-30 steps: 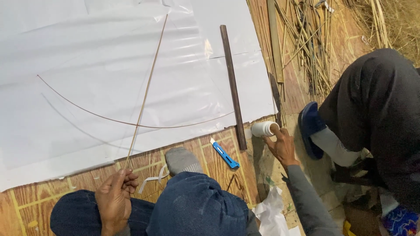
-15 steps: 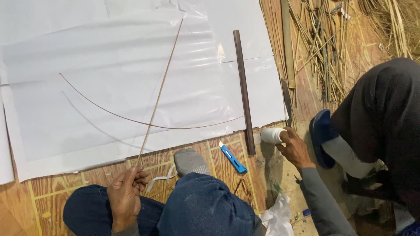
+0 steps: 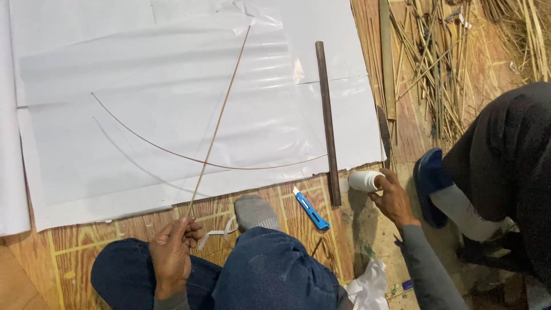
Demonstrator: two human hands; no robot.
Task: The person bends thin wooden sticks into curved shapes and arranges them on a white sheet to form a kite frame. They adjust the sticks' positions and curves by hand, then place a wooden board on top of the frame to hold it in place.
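Observation:
My left hand (image 3: 172,252) pinches the near end of a long thin bamboo stick (image 3: 221,117) that runs up across a white plastic sheet (image 3: 143,103). A second thin stick (image 3: 189,156) lies bent in an arc across the first. My right hand (image 3: 393,198) grips a small white roll (image 3: 366,181) at the sheet's right corner. My knees in blue trousers (image 3: 270,275) and a grey-socked foot (image 3: 255,211) sit between the hands.
A dark straight bar (image 3: 328,120) lies on the sheet's right side, and a blue utility knife (image 3: 311,210) rests on the woven mat (image 3: 80,252). Split bamboo strips (image 3: 430,63) pile at the upper right. Another person in dark clothes (image 3: 505,166) crouches at the right.
The view shifted slightly, so everything sits further right and lower. Both hands keep their holds on the stick and the roll.

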